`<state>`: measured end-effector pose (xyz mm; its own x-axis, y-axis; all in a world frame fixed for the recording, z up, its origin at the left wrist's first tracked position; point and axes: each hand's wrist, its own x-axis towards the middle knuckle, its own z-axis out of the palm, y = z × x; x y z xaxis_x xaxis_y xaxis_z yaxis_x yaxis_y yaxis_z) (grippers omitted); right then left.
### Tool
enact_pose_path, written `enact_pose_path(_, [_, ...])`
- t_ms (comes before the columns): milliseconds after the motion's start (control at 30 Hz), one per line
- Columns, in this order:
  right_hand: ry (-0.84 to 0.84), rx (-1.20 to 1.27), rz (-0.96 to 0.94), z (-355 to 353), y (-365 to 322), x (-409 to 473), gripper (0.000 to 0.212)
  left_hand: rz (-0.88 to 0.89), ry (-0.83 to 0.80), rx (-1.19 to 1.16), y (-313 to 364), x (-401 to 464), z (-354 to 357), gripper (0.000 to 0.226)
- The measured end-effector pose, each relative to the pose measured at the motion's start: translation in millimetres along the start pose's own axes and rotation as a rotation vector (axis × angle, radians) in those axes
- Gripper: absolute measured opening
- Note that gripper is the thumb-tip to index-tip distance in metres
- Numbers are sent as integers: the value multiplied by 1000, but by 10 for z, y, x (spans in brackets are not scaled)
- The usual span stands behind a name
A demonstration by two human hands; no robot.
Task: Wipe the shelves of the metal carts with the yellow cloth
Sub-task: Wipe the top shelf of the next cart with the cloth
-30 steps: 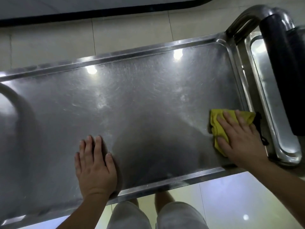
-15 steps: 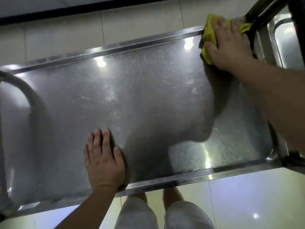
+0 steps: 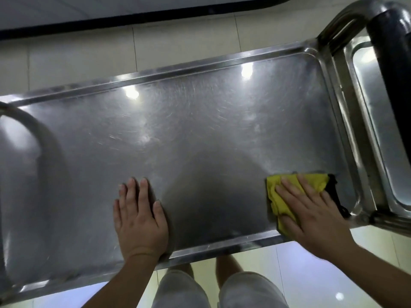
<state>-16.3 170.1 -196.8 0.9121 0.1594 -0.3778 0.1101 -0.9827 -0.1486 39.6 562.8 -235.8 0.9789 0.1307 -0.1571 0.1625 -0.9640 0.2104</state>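
Head view shows the right hand (image 3: 311,210) pressing flat-fingered on the soft, crumpled yellow cloth (image 3: 280,196) at four o'clock on the slick steel cart shelf (image 3: 200,134), left hand (image 3: 140,218) spread bare, bracing; the light cloth likely slides best under the palm.

1. The yellow cloth (image 3: 278,196) is largely covered by the right hand (image 3: 311,210); its full outline cannot be told.
2. The metal cart's top shelf (image 3: 200,130) runs off the left edge.
3. A second cart (image 3: 373,121) (only one tray end) is cut by the right edge, partly behind a black handle (image 3: 391,47).
4. The person's legs (image 3: 220,290) are cut by the bottom edge.
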Motion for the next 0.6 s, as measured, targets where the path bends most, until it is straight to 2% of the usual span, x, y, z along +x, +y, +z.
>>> enact_pose_path(200, [180,-3,54,-594,31,1853,68,9,21,9,-8,10,12,66])
enact_pose_path(367, [190,104,189,-1222,11,3198,69,23,24,21,-15,6,13,65])
enact_pose_path(467, [173,119,209,-1228,-88,3228,69,25,7,28,-27,13,13,65])
enact_pose_path(600, [165,43,79,-880,-324,2537,71,17,5,23,-12,4,16,65])
